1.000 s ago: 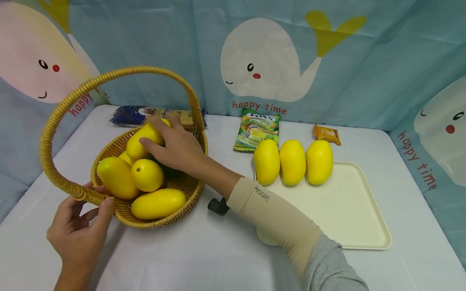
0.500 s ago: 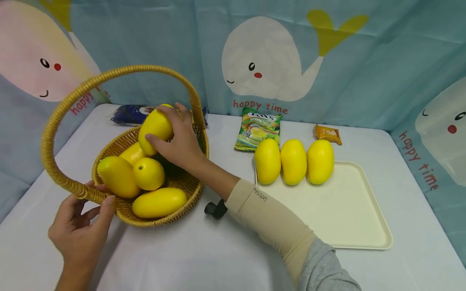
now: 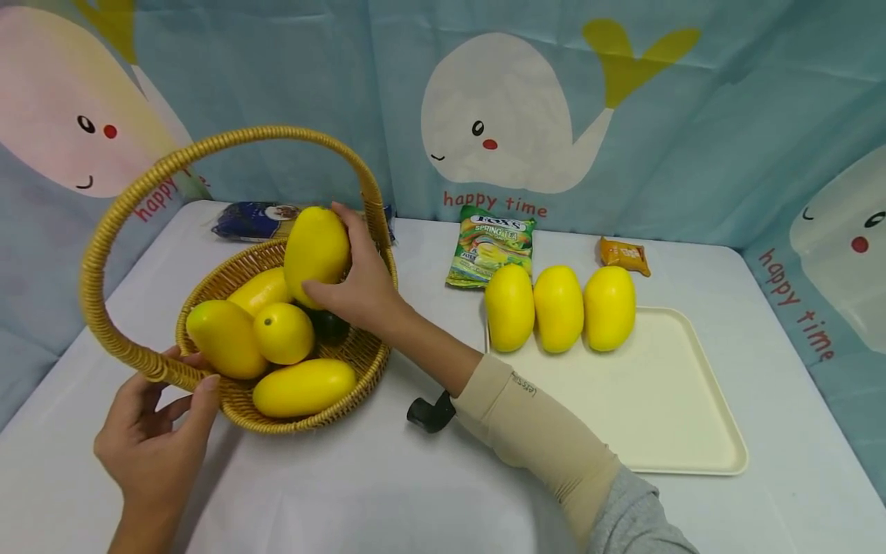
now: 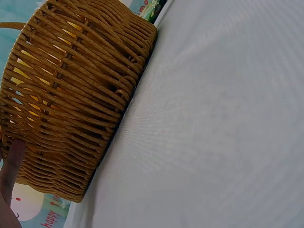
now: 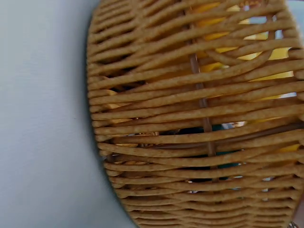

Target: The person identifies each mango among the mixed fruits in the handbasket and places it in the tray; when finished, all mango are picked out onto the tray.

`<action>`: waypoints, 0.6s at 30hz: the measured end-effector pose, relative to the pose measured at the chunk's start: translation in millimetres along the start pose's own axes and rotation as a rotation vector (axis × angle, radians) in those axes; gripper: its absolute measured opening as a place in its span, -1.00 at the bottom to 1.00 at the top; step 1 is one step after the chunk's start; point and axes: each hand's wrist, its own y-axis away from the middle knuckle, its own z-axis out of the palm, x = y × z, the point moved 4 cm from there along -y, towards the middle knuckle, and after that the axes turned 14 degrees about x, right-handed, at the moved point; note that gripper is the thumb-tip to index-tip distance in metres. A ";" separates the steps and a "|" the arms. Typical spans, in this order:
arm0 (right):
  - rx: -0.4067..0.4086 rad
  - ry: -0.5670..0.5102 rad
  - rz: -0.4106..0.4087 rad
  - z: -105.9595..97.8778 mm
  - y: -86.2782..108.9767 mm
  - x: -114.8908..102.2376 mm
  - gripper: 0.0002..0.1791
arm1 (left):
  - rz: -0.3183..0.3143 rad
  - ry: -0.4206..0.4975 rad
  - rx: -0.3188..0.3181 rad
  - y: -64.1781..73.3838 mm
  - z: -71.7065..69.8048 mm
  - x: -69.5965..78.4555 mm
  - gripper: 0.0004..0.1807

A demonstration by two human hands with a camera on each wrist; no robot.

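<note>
A yellow mango is held between the thumb and fingers of my right hand, over the back right of the wicker basket. My left hand grips the basket's rim at the near foot of its tall handle, thumb in front. Inside lie a mango with a greenish tip, a round lemon-like fruit, a long yellow fruit, another yellow fruit behind, and a dark green one. A left fingertip touches the weave in the left wrist view.
Three mangoes stand in a row along the far edge of a cream tray. Behind are a green candy bag, a small orange packet and a blue package. A black object shows under the right forearm.
The right hand has lifted the mango and carried it rightward within the basket, uncovering the yellow fruit behind and the dark green one. The left hand stays at the rim.
</note>
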 end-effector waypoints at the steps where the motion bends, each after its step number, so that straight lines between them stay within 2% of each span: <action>1: 0.000 -0.014 -0.008 -1.8 1.4 -0.4 0.04 | 0.001 0.000 -0.001 -0.2 0.0 -0.1 -0.54; 7: 0.020 -0.093 -0.057 -10.5 8.6 -1.4 -0.02 | -0.006 0.010 -0.004 1.0 -0.7 -1.7 -0.53; 18: 0.013 -0.245 -0.031 -26.1 23.0 -5.8 -0.12 | 0.006 -0.001 0.001 1.1 -0.3 0.5 -0.54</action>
